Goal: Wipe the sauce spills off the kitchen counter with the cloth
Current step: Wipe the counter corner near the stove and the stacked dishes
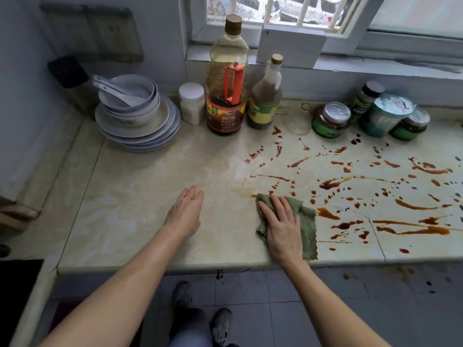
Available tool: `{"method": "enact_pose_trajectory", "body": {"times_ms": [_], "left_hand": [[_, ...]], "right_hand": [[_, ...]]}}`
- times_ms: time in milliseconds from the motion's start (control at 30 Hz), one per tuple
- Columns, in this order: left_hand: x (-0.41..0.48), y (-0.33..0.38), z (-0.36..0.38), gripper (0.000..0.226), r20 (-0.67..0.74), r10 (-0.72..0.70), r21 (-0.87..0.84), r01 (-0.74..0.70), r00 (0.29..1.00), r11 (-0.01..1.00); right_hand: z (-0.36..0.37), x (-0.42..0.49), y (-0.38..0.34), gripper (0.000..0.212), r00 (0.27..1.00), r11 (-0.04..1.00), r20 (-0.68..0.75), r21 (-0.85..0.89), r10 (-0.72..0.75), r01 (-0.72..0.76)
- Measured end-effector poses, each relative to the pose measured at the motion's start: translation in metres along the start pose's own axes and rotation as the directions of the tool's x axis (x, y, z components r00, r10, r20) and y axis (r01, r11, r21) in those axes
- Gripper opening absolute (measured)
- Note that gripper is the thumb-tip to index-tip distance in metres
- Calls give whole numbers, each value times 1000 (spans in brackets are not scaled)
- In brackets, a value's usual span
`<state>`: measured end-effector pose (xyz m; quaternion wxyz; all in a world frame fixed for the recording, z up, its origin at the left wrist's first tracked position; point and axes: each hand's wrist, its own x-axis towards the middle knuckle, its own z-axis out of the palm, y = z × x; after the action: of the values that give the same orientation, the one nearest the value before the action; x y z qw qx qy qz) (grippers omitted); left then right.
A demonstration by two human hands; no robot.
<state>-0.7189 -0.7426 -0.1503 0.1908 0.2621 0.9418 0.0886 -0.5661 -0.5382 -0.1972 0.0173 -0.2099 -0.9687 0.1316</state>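
Head view: right hand [281, 229] presses the cloth [308, 229] flat near the worktop's [150, 196] front edge, grip spread, pinching nothing; left hand [186, 214] rests flat, fingers together. Left of the cloth looks clean; sauce spills [413, 229] toward the right edge await wiping.

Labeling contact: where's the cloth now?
Head view, right of centre: cloth on the counter near its front edge, under the right hand, beside the sauce spills.

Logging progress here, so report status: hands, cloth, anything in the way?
Right hand flat on green cloth, left hand open, empty. Sauce spills cover counter right of cloth. Jars stand behind the spills.
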Motion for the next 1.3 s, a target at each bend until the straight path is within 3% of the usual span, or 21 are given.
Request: {"method": "enact_pose_trajectory", "body": {"times_ms": [167, 300, 433, 533, 700, 833, 1000, 1100, 1167, 1233, 1300], "left_hand": [[3, -1, 1, 74, 20, -7, 10, 7, 1000, 1000], [2, -1, 0, 68, -6, -1, 16, 1, 1000, 1000], [4, -1, -1, 64, -46, 2, 39, 0, 999, 999], [5, 1, -3, 57, -76, -15, 51, 19, 997, 999], [16, 13, -11, 36, -125, -30, 82, 40, 992, 996], [34, 20, -15, 40, -161, 9, 87, 5, 987, 996], [53, 21, -19, 51, -138, 28, 68, -18, 990, 998], [56, 15, -18, 56, -132, 20, 51, -13, 991, 999], [57, 15, -18, 55, -143, 16, 35, -11, 990, 999], [60, 16, -18, 52, -154, 17, 16, -15, 988, 1000], [64, 20, -19, 51, -154, 30, 4, -29, 988, 1000]], "right_hand": [[16, 15, -51, 55, 991, 992, 44, -12, -128, 128], [14, 28, -46, 54, 987, 989, 53, 2, -150, 150], [4, 34, -18, 54, 997, 996, -3, 33, 83, -83], [3, 32, -21, 55, 983, 981, -21, 78, 180, -178], [18, 39, -73, 54, 994, 995, 44, 46, -95, 93], [16, 72, -74, 51, 983, 989, 108, 14, -150, 150], [5, 83, -32, 54, 983, 983, 44, 46, 177, -179], [9, 71, -32, 50, 962, 961, -48, 88, 268, -263], [13, 72, -53, 51, 977, 973, -62, 120, 204, -196], [19, 79, -77, 56, 998, 991, -41, 123, 50, -45], [22, 93, -92, 49, 999, 995, -27, 101, -19, 22]]}}
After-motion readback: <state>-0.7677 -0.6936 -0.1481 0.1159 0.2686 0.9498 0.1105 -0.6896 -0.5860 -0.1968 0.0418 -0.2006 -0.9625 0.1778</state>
